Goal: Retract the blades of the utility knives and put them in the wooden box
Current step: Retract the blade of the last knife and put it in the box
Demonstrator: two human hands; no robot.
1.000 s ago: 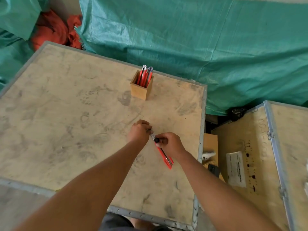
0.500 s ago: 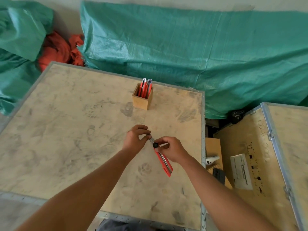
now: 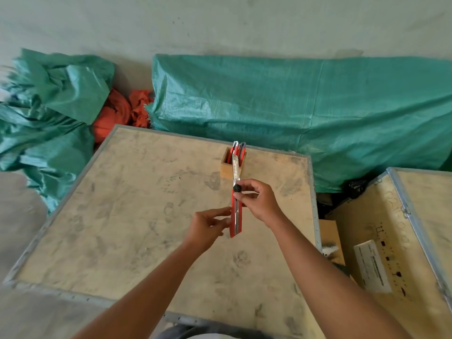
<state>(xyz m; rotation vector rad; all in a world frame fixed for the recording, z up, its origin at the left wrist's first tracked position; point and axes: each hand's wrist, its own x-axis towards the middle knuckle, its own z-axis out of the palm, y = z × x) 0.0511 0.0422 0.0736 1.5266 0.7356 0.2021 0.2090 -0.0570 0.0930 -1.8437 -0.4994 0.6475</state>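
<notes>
Now lifted and turned to point at 12 o'clock toward the wooden box [image 3: 229, 168]: red knife [image 3: 236, 216], blade out, pinched by right hand [image 3: 256, 201], left hand [image 3: 208, 228] loosely open, fingertips beside handle.

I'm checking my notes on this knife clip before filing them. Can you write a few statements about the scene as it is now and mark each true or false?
1. The right hand holds a red utility knife. True.
2. The held knife's blade is fully retracted. False: a long silver blade sticks out of its far end.
3. The wooden box is empty. False: several knives already stand in it.
4. The left hand is beside the knife's lower end, fingers loosely spread. True.
5. The wooden box sits on the floor. False: it stands on the plywood crate top, near its far edge.
6. Green tarpaulin lies behind the crate. True.
</notes>
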